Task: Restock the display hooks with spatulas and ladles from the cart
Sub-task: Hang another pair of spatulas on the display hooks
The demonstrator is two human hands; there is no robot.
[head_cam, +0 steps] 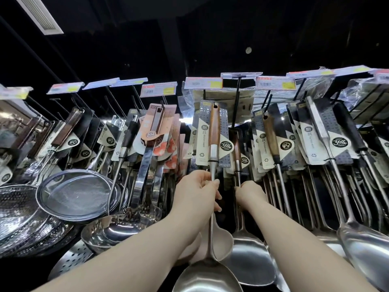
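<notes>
Shiny and big, the bowl end of the spatula (pixel 207 277) sits closest to me, right at the bottom of my view. My left hand (pixel 197 192) is curled tight around its thin metal neck, just under the wooden handle. That handle is brown and smooth, with a hole at the top, and a dark and cream card (pixel 212 133) is tied behind it. The top of the handle is up by a black display hook (pixel 236 102) under a row of price tags (pixel 203 83), but I cannot tell if the hole is on a hook yet. My right hand (pixel 250 193) is closed around the neck of a second spatula (pixel 249 258) just beside the first, one that hangs with others in the row. I think this tool is stiff and a bit heavy at the bowl end, so it wants to swing. The steel looks slippery, so holding the neck close to the wood feels safest. It will not break, but it may clang on its neighbors. More tools hang all along, and round mesh strainers (pixel 75 192) sit to the left. I do not see the cart.
</notes>
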